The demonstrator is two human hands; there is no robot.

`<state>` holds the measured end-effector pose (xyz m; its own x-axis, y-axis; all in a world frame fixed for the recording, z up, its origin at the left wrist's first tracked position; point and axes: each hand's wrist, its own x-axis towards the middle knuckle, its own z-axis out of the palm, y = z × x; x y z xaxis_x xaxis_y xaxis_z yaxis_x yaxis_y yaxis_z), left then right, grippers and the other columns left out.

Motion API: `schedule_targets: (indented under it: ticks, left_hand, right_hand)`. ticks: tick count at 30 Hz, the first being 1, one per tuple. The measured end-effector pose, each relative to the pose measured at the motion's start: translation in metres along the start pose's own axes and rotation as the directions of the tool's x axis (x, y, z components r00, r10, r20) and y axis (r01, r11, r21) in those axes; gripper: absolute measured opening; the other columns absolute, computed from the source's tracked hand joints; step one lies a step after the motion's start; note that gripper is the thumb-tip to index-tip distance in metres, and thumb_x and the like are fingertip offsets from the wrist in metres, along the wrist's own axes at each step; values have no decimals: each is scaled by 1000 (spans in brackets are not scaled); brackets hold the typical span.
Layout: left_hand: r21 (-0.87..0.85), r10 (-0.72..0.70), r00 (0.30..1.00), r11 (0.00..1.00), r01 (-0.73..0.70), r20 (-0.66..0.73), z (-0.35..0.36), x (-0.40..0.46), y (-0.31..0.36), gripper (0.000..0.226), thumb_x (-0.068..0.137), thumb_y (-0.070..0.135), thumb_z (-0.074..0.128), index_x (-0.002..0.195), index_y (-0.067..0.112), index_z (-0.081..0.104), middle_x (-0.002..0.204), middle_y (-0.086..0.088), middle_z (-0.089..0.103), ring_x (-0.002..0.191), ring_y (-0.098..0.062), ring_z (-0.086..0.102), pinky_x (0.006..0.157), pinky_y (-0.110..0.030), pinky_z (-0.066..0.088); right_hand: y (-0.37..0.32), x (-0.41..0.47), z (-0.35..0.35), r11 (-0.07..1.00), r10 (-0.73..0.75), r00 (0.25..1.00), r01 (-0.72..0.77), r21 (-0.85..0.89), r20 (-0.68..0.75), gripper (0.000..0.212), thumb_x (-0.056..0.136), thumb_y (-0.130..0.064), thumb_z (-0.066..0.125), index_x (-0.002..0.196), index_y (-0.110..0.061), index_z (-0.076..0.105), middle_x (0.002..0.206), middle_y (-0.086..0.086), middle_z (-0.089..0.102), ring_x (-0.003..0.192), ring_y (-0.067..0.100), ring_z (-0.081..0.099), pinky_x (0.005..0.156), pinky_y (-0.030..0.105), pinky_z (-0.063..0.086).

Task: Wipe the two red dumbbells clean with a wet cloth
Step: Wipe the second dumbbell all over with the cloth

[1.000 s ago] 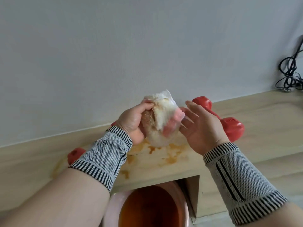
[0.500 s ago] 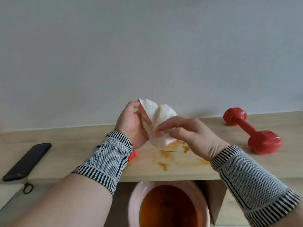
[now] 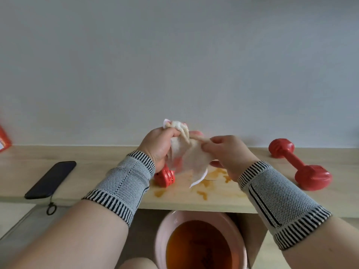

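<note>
A damp white cloth (image 3: 191, 158) with brownish stains hangs between my hands above the wooden shelf (image 3: 97, 152). My left hand (image 3: 159, 146) grips its bunched top corner. My right hand (image 3: 227, 152) pinches the other edge and pulls it sideways. Under my left hand lies one red dumbbell (image 3: 165, 177), only one end showing past the cloth and wrist. The second red dumbbell (image 3: 299, 167) lies untouched on the shelf to the right.
Orange-brown puddles (image 3: 206, 185) spot the shelf under the cloth. A pink basin (image 3: 161, 230) of brown water stands below the shelf edge. A black phone (image 3: 51, 179) with a strap lies at left, a red box (image 3: 3, 140) at the far left edge.
The cloth went from a bunched ball to spread out between both hands. My hands have dropped closer to the shelf, and one end of the near dumbbell now shows.
</note>
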<state>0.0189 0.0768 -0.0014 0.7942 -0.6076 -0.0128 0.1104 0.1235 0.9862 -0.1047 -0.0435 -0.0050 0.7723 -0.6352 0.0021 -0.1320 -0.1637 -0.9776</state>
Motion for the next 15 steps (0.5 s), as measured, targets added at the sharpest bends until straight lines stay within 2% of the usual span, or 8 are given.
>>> schedule_targets:
  ticks: [2, 4, 5, 7, 9, 12, 14, 15]
  left_hand:
    - [117, 93, 984, 990, -76, -153, -20, 4, 5, 17, 77, 19, 62, 85, 15, 77, 101, -14, 72, 98, -32, 68, 91, -46, 52]
    - [208, 142, 956, 974, -89, -256, -41, 7, 9, 11, 77, 21, 67, 80, 20, 77, 95, -10, 73, 96, -30, 68, 91, -49, 53]
    - [231, 142, 953, 970, -80, -266, -49, 6, 10, 8, 80, 18, 69, 81, 20, 77, 94, -10, 74, 95, -29, 68, 90, -49, 54]
    - [262, 116, 965, 964, -53, -233, -59, 2, 12, 12, 85, 7, 67, 84, 17, 74, 90, -10, 75, 90, -28, 71, 77, -40, 57]
    - [256, 88, 979, 966, -39, -185, -67, -2, 17, 13, 89, 2, 62, 90, 12, 71, 88, -10, 75, 87, -27, 72, 71, -38, 56]
    - [168, 47, 982, 986, -16, -185, -76, -3, 21, 16, 88, -1, 54, 90, 5, 68, 87, -14, 72, 76, -29, 69, 70, -41, 56]
    - [110, -6, 975, 993, 32, -224, -75, -3, 19, 15, 84, 5, 49, 78, 9, 62, 76, -11, 63, 62, -24, 61, 60, -33, 49]
    - [90, -36, 976, 994, 56, -215, -73, -4, 17, 15, 84, 10, 48, 78, 12, 61, 75, -10, 62, 63, -24, 61, 61, -33, 49]
  right_hand:
    - [-1, 1, -9, 1000, 14, 998, -14, -11, -64, 15, 91, -8, 58, 85, -4, 71, 88, 20, 70, 75, 20, 61, 81, 42, 57]
    - [0, 4, -16, 999, 37, 996, -38, -12, -78, 16, 92, -6, 57, 84, -8, 70, 83, 11, 65, 75, 20, 60, 84, 43, 57]
    - [2, 5, -19, 998, 39, 997, -41, -37, -74, 16, 92, -5, 56, 84, -7, 70, 85, 11, 65, 77, 21, 61, 85, 44, 57]
    - [4, 6, -21, 996, 32, 997, -37, -86, -66, 14, 90, -7, 58, 83, -9, 70, 91, 13, 68, 85, 25, 64, 84, 43, 58]
    - [3, 7, -25, 997, -30, 997, 24, -75, -76, 10, 87, -10, 65, 79, -7, 69, 89, 14, 67, 87, 28, 63, 82, 43, 58]
    - [-3, 10, -30, 983, -139, 989, 143, 113, -42, 13, 86, -11, 67, 78, -2, 63, 76, 10, 55, 74, 23, 53, 66, 38, 46]
    - [-6, 8, -29, 937, -100, 993, 74, 340, 59, 12, 88, -11, 63, 78, -5, 58, 74, 9, 54, 71, 22, 53, 65, 34, 43]
    - [-8, 7, -27, 896, -60, 991, 1, 444, 119, 13, 89, -13, 60, 78, -7, 58, 73, 9, 57, 70, 23, 56, 65, 33, 45]
